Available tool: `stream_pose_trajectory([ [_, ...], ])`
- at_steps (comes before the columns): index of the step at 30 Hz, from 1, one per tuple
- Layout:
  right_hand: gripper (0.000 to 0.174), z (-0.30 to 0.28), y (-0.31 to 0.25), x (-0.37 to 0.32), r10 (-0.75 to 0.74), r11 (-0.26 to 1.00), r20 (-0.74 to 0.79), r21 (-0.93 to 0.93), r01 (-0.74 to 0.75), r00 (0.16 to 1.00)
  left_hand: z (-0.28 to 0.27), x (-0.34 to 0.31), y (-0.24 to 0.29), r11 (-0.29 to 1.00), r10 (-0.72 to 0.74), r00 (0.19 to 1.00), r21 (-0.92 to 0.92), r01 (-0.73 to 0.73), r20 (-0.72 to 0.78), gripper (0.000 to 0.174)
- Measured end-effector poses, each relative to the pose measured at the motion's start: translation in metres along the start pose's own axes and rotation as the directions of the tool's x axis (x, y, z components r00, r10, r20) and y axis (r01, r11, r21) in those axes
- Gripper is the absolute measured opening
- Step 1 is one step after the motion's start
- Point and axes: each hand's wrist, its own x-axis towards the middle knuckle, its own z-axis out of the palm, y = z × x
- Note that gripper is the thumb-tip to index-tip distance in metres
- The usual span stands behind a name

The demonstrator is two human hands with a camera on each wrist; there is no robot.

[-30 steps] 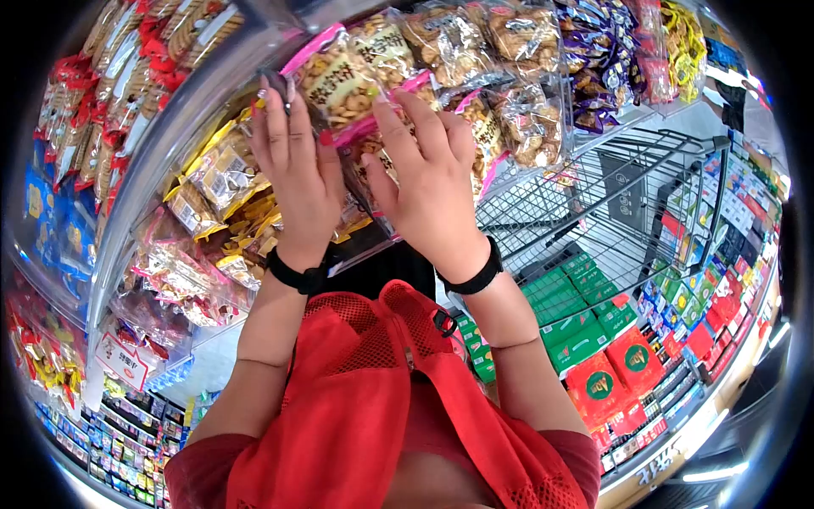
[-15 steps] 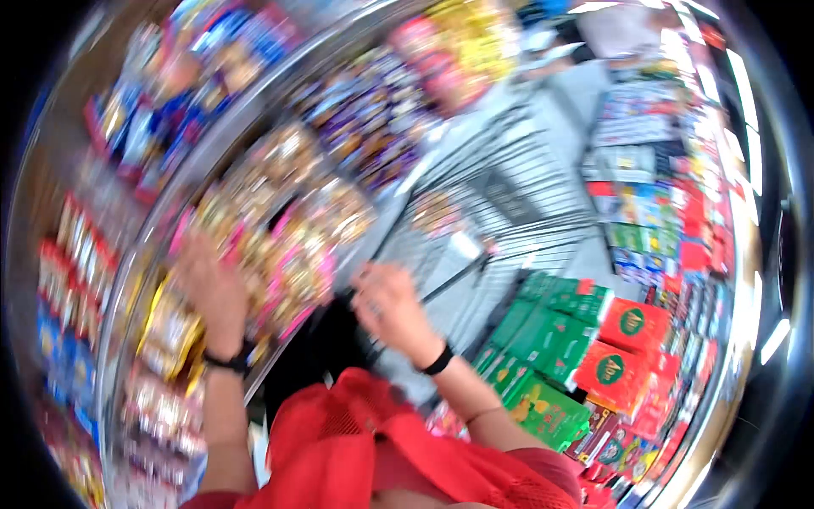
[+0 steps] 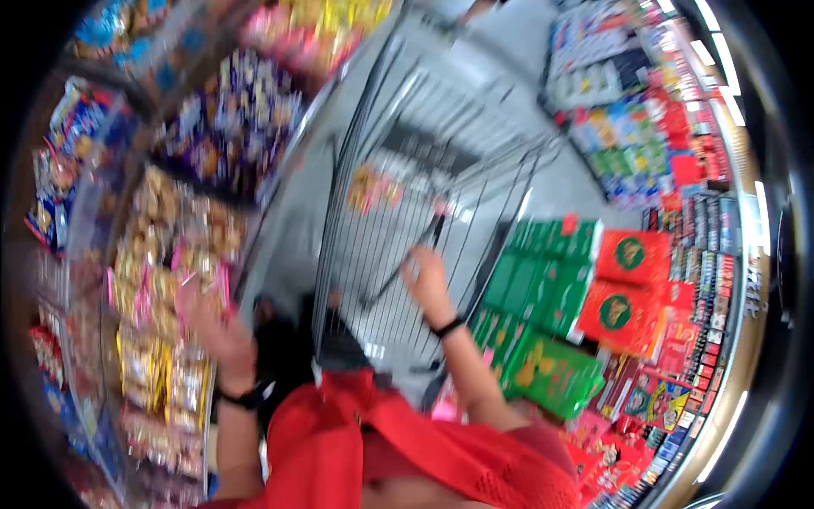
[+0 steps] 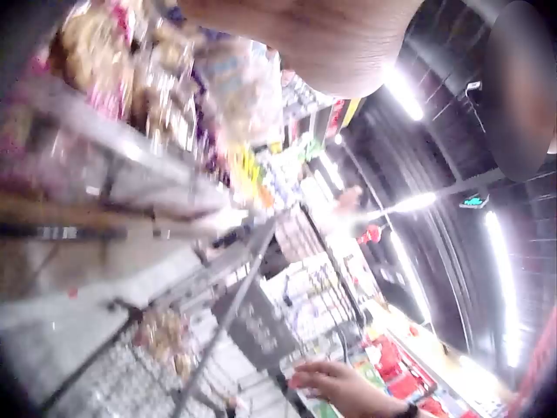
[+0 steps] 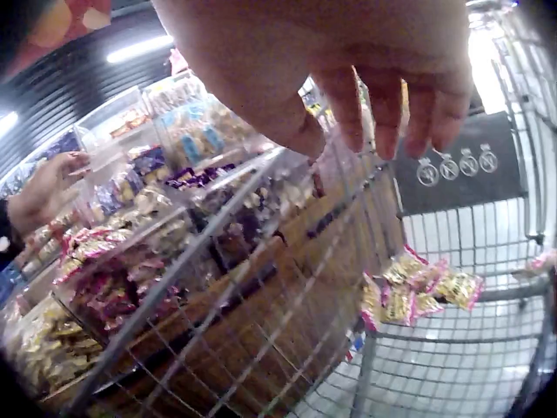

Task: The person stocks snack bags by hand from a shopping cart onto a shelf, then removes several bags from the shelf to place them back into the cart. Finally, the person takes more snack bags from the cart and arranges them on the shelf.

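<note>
Over the near part of a wire shopping cart (image 3: pixel 428 146) hovers my right hand (image 3: pixel 428 287), fingers loosely bent and nothing in them. In the right wrist view its fingers (image 5: pixel 422 113) hang down apart above the cart. My left hand (image 3: pixel 222 339), blurred, is raised beside the snack bins with its fingers extended and holds nothing. It overlaps pink-edged snack bags (image 3: pixel 161 288) in the head view. Several small snack packs (image 5: pixel 418 287) lie inside the cart, towards its far end.
Left of the cart, bins hold yellow snack bags (image 3: pixel 142 365) and purple packs (image 3: pixel 229 127). Stacked green cartons (image 3: pixel 543 280) and red boxes (image 3: pixel 623 310) stand close on the right. Shelves of small goods (image 3: pixel 712 254) run beyond them.
Both hands have left the snack bags they were touching. The right hand has moved right, over the cart. The view has swung right, bringing the cart to the middle.
</note>
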Motion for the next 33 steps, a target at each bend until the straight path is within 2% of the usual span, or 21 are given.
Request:
stream_pose_trajectory([
  [1, 0.038, 0.01, 0.016, 0.0, 0.032, 0.999, -0.026, 0.026, -0.031, 0.999, 0.016, -0.02, 0.023, 0.991, -0.137, 0.969, 0.018, 0.136, 0.203, 0.043],
  [2, 0.04, 0.019, 0.029, 0.005, 0.047, 0.999, 0.003, -0.014, -0.047, 0.999, 0.031, -0.03, 0.034, 0.985, -0.11, 0.931, -0.085, 0.148, 0.348, 0.044],
  [3, 0.045, 0.036, 0.049, 0.007, 0.1, 0.995, 0.027, -0.007, -0.1, 0.995, 0.049, -0.051, 0.039, 0.987, -0.056, 0.917, -0.118, 0.111, 0.394, 0.052],
  [7, 0.06, 0.099, 0.114, 0.011, 0.172, 0.985, 0.09, -0.004, -0.172, 0.981, 0.091, -0.119, 0.057, 0.982, -0.146, 0.772, -0.004, 0.189, 0.619, 0.067],
  [9, 0.064, 0.135, 0.139, 0.011, 0.213, 0.976, 0.106, 0.02, -0.216, 0.971, 0.103, -0.15, 0.054, 0.971, -0.185, 0.724, 0.007, 0.241, 0.665, 0.07],
  [11, 0.066, 0.169, 0.155, 0.021, 0.268, 0.959, 0.115, 0.065, -0.276, 0.957, 0.113, -0.173, 0.056, 0.938, -0.251, 0.74, -0.032, 0.345, 0.624, 0.068],
  [14, 0.069, 0.21, 0.159, 0.066, 0.348, 0.923, 0.135, 0.125, -0.365, 0.928, 0.122, -0.18, 0.049, 0.96, -0.234, 0.767, 0.019, 0.278, 0.598, 0.059],
  [16, 0.076, 0.24, 0.159, 0.105, 0.496, 0.75, 0.202, 0.391, -0.534, 0.844, 0.123, -0.181, 0.053, 0.954, -0.264, 0.767, 0.045, 0.295, 0.584, 0.055],
  [18, 0.083, 0.224, 0.113, 0.143, 0.651, 0.203, 0.519, 0.584, -0.786, 0.554, 0.123, -0.177, 0.055, 0.927, -0.337, 0.711, 0.084, 0.366, 0.617, 0.051],
  [19, 0.079, 0.239, 0.113, 0.16, 0.642, 0.05, 0.593, 0.6, -0.798, 0.487, 0.124, -0.175, 0.054, 0.913, -0.368, 0.686, 0.103, 0.396, 0.628, 0.05],
  [21, 0.064, 0.261, 0.111, 0.182, 0.591, -0.187, 0.623, 0.723, -0.665, 0.512, 0.126, -0.176, 0.054, 0.9, -0.397, 0.678, 0.117, 0.421, 0.618, 0.048],
  [22, 0.048, 0.271, 0.114, 0.187, 0.522, -0.251, 0.594, 0.793, -0.555, 0.613, 0.127, -0.175, 0.054, 0.895, -0.405, 0.679, 0.114, 0.431, 0.613, 0.047],
  [23, 0.043, 0.295, 0.13, 0.191, 0.515, -0.223, 0.53, 0.842, -0.492, 0.674, 0.127, -0.174, 0.056, 0.89, -0.412, 0.68, 0.107, 0.443, 0.606, 0.047],
  [24, 0.044, 0.285, 0.135, 0.19, 0.438, 0.594, 0.341, 0.584, -0.553, 0.832, 0.128, -0.17, 0.059, 0.885, -0.421, 0.695, 0.096, 0.456, 0.584, 0.045],
  [25, 0.045, 0.271, 0.139, 0.186, 0.203, 0.978, 0.282, -0.096, -0.183, 0.938, 0.128, -0.17, 0.06, 0.885, -0.427, 0.698, 0.105, 0.454, 0.575, 0.044],
  [26, 0.051, 0.275, 0.147, 0.183, 0.217, 0.976, 0.248, -0.064, -0.207, 0.944, 0.129, -0.17, 0.06, 0.885, -0.429, 0.706, 0.106, 0.453, 0.564, 0.043],
  [28, 0.037, 0.266, 0.153, 0.162, 0.263, 0.964, 0.225, -0.02, -0.266, 0.938, 0.131, -0.173, 0.059, 0.887, -0.424, 0.728, 0.084, 0.455, 0.539, 0.043],
  [29, 0.027, 0.262, 0.149, 0.151, 0.516, 0.527, 0.387, 0.561, -0.639, 0.765, 0.131, -0.174, 0.062, 0.905, -0.413, 0.757, 0.131, 0.406, 0.507, 0.043],
  [30, 0.022, 0.257, 0.144, 0.141, 0.706, -0.233, 0.502, 0.83, -0.506, 0.499, 0.131, -0.174, 0.061, 0.898, -0.422, 0.748, 0.127, 0.421, 0.512, 0.043],
  [31, 0.024, 0.228, 0.132, 0.116, 0.685, -0.004, 0.47, 0.766, -0.643, 0.556, 0.13, -0.173, 0.06, 0.891, -0.431, 0.741, 0.116, 0.438, 0.515, 0.043],
  [33, 0.021, 0.189, 0.132, 0.067, 0.632, 0.007, 0.499, 0.762, -0.648, 0.593, 0.128, -0.169, 0.063, 0.912, -0.392, 0.785, 0.094, 0.399, 0.479, 0.043],
])
